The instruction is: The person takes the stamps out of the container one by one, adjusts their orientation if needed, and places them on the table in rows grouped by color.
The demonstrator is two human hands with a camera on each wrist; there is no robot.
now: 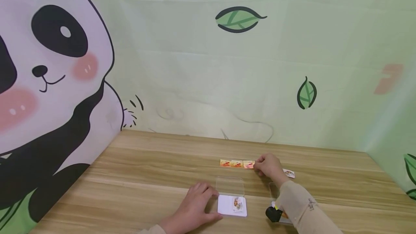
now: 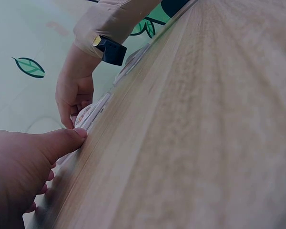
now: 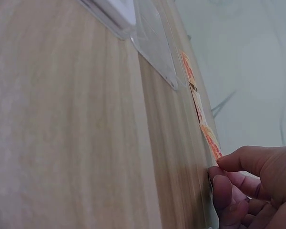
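Counter and enclosing cloth walls. The counter, finished in pale wood grain, meets a green backdrop along its back edge; the backdrop carries two leaves, faint pencil-like lines and a reddish mark toward the right. A large panda with pink cheeks rises beside the left edge, and more green cloth borders the right edge.

Near the back edge, right of its middle, three orange cards lie in a row. The right hand pinches the right end of the rightmost card between thumb and finger. A white picture card lies beyond the forearm, toward the back right corner.

Closer to the front, a white case lies with its clear lid folded toward the back edge. The left hand, thumb and fingers apart, touches its left side. A black block sits at the right sleeve, partly hiding a second case.
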